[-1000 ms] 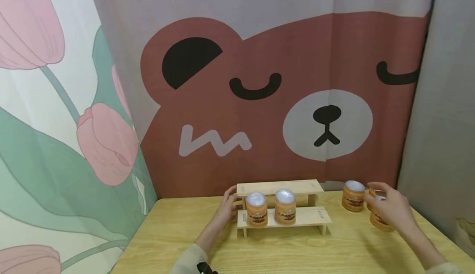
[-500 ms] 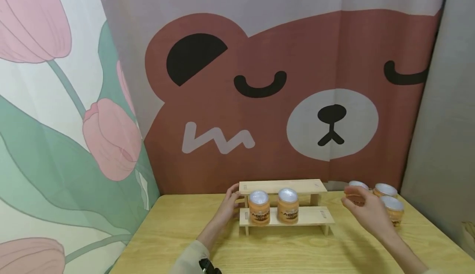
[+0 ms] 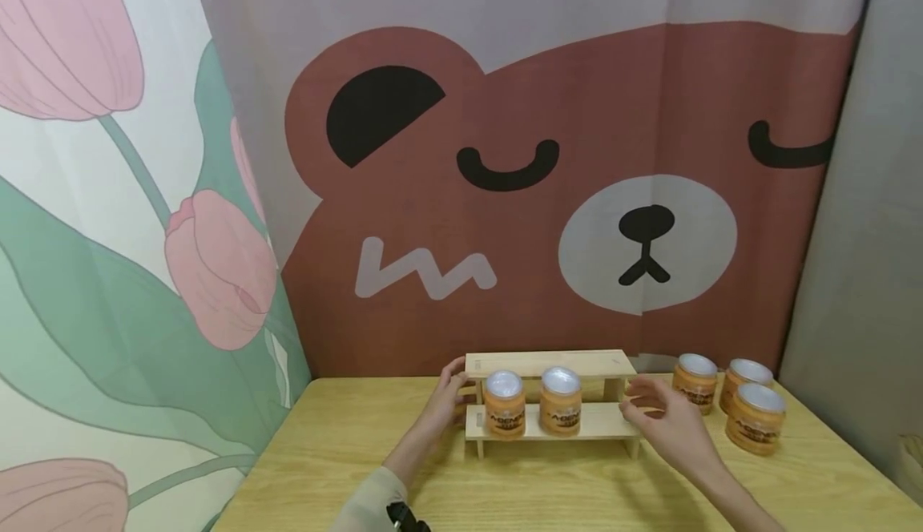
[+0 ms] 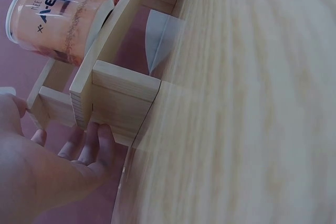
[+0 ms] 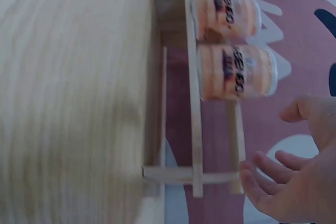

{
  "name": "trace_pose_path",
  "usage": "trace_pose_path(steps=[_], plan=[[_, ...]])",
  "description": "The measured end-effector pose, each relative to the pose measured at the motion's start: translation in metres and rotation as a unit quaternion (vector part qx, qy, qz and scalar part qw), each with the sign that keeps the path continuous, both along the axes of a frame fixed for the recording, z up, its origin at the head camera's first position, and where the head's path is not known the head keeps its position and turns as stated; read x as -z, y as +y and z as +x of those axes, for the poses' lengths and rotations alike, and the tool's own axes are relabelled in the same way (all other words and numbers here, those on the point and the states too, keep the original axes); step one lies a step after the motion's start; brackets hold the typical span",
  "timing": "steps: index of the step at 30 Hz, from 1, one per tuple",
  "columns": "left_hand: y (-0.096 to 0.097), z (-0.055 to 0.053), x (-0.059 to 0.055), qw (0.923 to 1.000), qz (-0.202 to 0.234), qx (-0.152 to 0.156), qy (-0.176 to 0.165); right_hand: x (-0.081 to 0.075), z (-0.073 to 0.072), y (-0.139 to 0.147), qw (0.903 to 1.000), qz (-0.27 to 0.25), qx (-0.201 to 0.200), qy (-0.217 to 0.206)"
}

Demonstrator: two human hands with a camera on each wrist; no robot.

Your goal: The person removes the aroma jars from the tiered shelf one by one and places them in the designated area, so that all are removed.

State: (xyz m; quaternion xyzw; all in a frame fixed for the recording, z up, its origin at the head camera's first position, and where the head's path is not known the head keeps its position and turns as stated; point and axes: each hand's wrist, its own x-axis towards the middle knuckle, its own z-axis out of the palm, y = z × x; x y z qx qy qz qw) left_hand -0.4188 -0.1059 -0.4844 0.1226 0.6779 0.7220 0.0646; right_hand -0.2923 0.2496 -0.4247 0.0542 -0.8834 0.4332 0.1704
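Observation:
A two-tier wooden stand (image 3: pixel 600 421) is on the table, with an orange jar (image 3: pixel 505 416) and a second orange jar (image 3: pixel 560 412) upright on its lower step. Both have silvery-white lids. My left hand (image 3: pixel 435 404) holds the stand's left end; in the left wrist view its thumb is by the upper board (image 4: pixel 35 103) and its bent fingertips touch the end. Holding nothing, my right hand (image 3: pixel 671 424) is at the stand's right end, fingers loosely bent; whether it touches the wood I cannot tell. The right wrist view shows its thumb and fingers spread apart.
Three more orange jars stand right of my right hand: a front jar (image 3: pixel 755 428), a back jar (image 3: pixel 746 373) partly hidden behind it, and a left jar (image 3: pixel 696 380). A bear-print curtain (image 3: pixel 433 332) hangs behind the wood-grain table (image 3: pixel 324 452).
My right hand has moved left from the group of jars to the stand's right end. The left hand stays at the stand's left end. The view has shifted slightly.

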Motion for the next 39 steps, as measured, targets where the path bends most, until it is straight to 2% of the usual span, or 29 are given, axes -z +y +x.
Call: trace_pose_path(steps=[6, 11, 16, 24, 30, 39], plan=[[0.001, 0.000, -0.001, 1.0000, -0.001, 0.003, -0.004, 0.010, -0.003, -0.021, 0.9971, -0.020, -0.049, -0.055], [0.004, 0.000, -0.004, 1.0000, -0.005, 0.004, -0.001, 0.013, -0.006, -0.039, 0.9941, -0.045, -0.074, -0.065], [0.006, 0.003, -0.004, 0.9999, -0.001, 0.010, -0.006, 0.017, -0.011, -0.056, 0.9936, -0.061, -0.079, -0.053], [0.007, 0.005, -0.007, 0.9997, 0.005, 0.023, -0.001, 0.027, -0.016, -0.069, 0.9938, -0.095, -0.050, -0.028], [-0.004, 0.005, -0.011, 0.9999, -0.004, 0.017, -0.002, 0.033, -0.022, -0.075, 0.9916, -0.113, -0.060, -0.017], [-0.018, 0.007, -0.018, 0.9997, -0.021, 0.007, -0.002, 0.033, -0.027, -0.084, 0.9929, -0.106, -0.053, 0.011]])
